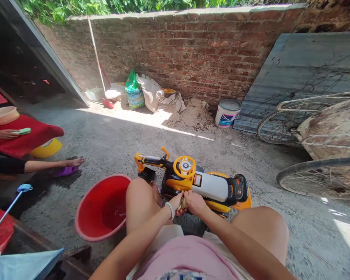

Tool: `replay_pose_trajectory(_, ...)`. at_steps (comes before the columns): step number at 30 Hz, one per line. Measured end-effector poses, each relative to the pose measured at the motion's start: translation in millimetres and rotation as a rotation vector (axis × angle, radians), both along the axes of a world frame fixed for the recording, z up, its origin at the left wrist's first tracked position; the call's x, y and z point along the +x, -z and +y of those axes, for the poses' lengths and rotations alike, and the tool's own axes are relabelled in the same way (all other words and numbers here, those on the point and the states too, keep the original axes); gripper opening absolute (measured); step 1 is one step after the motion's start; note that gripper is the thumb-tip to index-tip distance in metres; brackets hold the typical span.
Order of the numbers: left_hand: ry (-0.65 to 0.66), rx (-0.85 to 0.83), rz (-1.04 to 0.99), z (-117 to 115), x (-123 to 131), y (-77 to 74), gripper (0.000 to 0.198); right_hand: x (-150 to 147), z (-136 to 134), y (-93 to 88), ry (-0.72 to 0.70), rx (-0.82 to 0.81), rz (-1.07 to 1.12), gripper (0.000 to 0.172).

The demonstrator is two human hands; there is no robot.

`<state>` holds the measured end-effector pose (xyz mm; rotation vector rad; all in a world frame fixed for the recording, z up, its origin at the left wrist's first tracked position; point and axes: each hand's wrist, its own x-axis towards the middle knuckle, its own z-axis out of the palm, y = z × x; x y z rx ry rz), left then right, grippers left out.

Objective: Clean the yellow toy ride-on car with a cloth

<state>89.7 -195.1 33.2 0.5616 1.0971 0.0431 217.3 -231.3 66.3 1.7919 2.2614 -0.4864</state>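
My left hand (175,202), with a pale beaded bracelet at the wrist, is closed around a small tan-green bundle (182,204) whose kind I cannot make out. My right hand (195,203) meets it from the other side, its fingers bent and pressed against the same bundle. Both hands are low between my bare knees. Just beyond them stands a yellow, black and white ride-on toy digger (210,184) with a yellow steering wheel (185,166). Left of my knee is a red plastic tub (90,206), with something dark red, perhaps liquid, at its bottom.
At left another person's hand (6,134) holds a pale green object (22,131). Sacks (150,93), a sand heap (194,112) and a white bucket (227,113) line the brick wall (192,50). A wheeled cart (321,144) stands right. A blue umbrella-like cloth (26,264) lies lower left.
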Motion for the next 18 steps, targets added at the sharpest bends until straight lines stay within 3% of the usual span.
replay_pose_trajectory(4,-0.003,0.211,0.209,-9,11,12.0,0.057,-5,-10,30.1,0.155,-0.113,0.019,0.031)
replay_pose_trajectory(7,0.003,0.237,0.261,-12,15,16.4,0.053,-7,-14,40.0,0.192,-0.155,0.025,0.03)
replay_pose_trajectory(12,0.055,0.191,0.234,3,10,17.3,0.049,0,-7,23.9,0.137,-0.109,-0.005,0.037)
replay_pose_trajectory(16,0.004,-0.033,0.037,16,2,15.1,0.039,14,0,4.6,0.033,0.038,-0.019,0.039)
replay_pose_trajectory(18,-0.073,-0.182,-0.047,19,-1,16.0,0.031,21,1,0.5,-0.028,0.122,-0.024,0.048)
